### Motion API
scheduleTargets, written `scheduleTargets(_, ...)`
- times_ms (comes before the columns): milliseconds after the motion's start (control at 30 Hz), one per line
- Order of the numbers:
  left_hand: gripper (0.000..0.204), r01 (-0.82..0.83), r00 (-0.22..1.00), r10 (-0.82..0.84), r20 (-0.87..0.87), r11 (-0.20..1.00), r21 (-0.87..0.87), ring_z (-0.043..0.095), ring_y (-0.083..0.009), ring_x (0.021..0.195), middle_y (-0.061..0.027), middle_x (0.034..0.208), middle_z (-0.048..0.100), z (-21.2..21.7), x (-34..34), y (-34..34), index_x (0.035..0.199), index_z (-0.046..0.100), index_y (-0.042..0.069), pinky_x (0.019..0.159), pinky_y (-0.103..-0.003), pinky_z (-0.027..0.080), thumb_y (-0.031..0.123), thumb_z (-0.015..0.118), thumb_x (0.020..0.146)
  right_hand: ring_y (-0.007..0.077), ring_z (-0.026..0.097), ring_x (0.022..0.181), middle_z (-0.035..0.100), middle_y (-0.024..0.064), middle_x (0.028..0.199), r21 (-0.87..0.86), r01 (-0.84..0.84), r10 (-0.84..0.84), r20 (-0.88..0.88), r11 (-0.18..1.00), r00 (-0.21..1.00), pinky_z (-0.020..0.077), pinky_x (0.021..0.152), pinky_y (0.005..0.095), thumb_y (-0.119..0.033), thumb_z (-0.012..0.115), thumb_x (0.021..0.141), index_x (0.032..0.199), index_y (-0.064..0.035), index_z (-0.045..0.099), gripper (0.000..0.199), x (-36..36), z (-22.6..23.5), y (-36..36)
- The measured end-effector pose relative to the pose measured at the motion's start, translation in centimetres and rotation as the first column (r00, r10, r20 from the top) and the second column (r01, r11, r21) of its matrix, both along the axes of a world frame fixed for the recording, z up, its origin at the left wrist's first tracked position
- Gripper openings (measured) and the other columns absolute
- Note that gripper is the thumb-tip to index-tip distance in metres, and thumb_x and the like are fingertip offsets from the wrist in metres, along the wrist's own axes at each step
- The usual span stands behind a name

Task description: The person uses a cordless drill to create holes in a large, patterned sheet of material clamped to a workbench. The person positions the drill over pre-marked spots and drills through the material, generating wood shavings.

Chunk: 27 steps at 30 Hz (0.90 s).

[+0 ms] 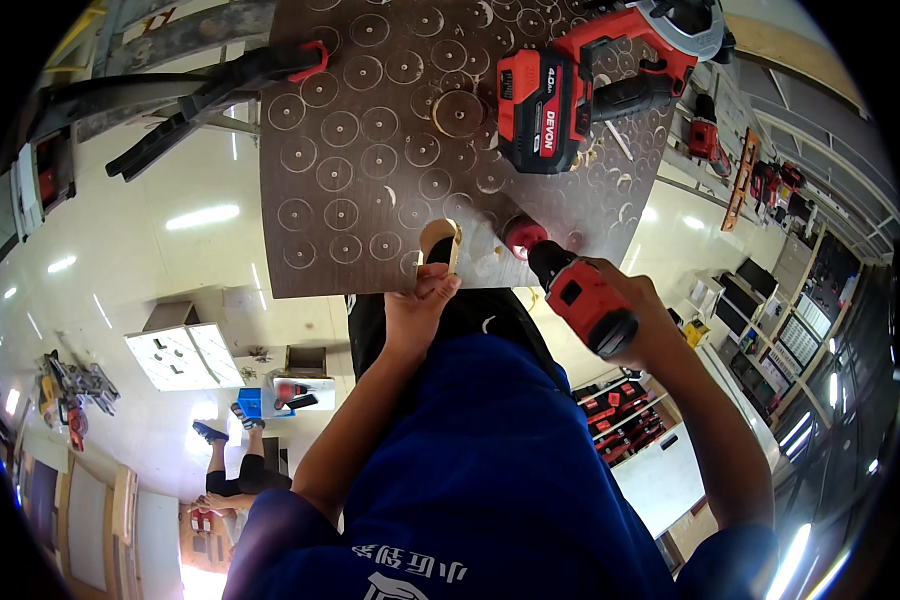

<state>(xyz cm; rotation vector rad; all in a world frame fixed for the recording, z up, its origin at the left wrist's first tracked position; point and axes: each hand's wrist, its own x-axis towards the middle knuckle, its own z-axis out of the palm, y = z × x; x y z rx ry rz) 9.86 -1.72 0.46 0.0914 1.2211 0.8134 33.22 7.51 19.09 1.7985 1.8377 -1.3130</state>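
Observation:
A dark brown board (300, 255), covered with ring-shaped cuts that have small centre holes, lies in front of me. At its near edge is a rounded notch (454, 236) with pale bare wood along its side. My left hand (422, 306) pinches the board's edge at this notch, thumb and fingers closed. In my right hand (642, 318) is a red and black cordless drill (590, 305), held by its grip, most of which is hidden. Its red hole saw (523, 236) sits at the board's surface near the front edge, right of the notch; whether it is turning cannot be told.
A red cordless circular saw (635, 95) with a large battery rests on the board's far right. A black clamp (230, 75) grips the left edge. Shelving with tools (780, 345) lines the right side. Another person (240, 475) is at the lower left, near a white cabinet (185, 358).

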Motion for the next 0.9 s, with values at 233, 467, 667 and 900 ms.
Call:
scheduleTargets(233,0.028,0.042,0.999,-0.042,-0.027,0.999,-0.001,0.068,-0.0150,0.088,-0.0101,0.097,0.068,-0.2,-0.1,0.0,0.108,0.060,-0.005,0.082,-0.027,0.057,0.002,0.077,0.087,0.0391,0.071,0.085,0.073,0.0163,0.092,-0.049,0.025,-0.022,0.051,0.999,0.998,0.0571,0.078,0.0421,-0.018,0.082,0.069,0.130,-0.0112,0.056,0.067,-0.6,0.2,0.3)
scheduleTargets(467,0.028,0.020,1.000,-0.020,-0.012,1.000,0.007,0.068,-0.0151,0.089,-0.0108,0.099,0.067,-0.1,0.0,0.0,0.108,0.059,-0.005,0.083,-0.027,0.057,0.001,0.077,0.086,0.0396,0.070,0.083,0.073,0.0150,0.091,0.044,-0.068,0.069,-0.011,0.997,0.998,0.0569,0.075,0.0433,-0.015,0.082,0.065,0.130,-0.0116,0.055,0.071,0.2,-0.3,-0.2)
scheduleTargets(667,0.030,0.024,0.999,-0.025,-0.020,1.000,-0.003,0.068,-0.0160,0.092,-0.0120,0.103,0.066,-0.4,0.0,-0.2,0.110,0.057,-0.004,0.084,-0.028,0.057,0.000,0.076,0.087,0.0397,0.070,0.082,0.072,0.0147,0.090,-0.041,-0.097,0.099,0.059,0.994,0.993,0.0564,0.076,0.0432,-0.017,0.082,0.064,0.130,-0.0124,0.054,0.073,-0.4,0.5,1.3)
scheduleTargets(900,0.030,0.006,1.000,-0.006,0.005,1.000,0.019,0.068,-0.0155,0.090,-0.0110,0.100,0.066,-0.3,0.1,-0.1,0.110,0.057,-0.005,0.082,-0.027,0.057,0.000,0.076,0.087,0.0396,0.070,0.082,0.073,0.0159,0.093,-0.052,0.029,-0.027,0.050,0.998,0.998,0.0567,0.076,0.0441,-0.016,0.081,0.066,0.131,-0.0109,0.055,0.069,-1.0,0.5,0.5)
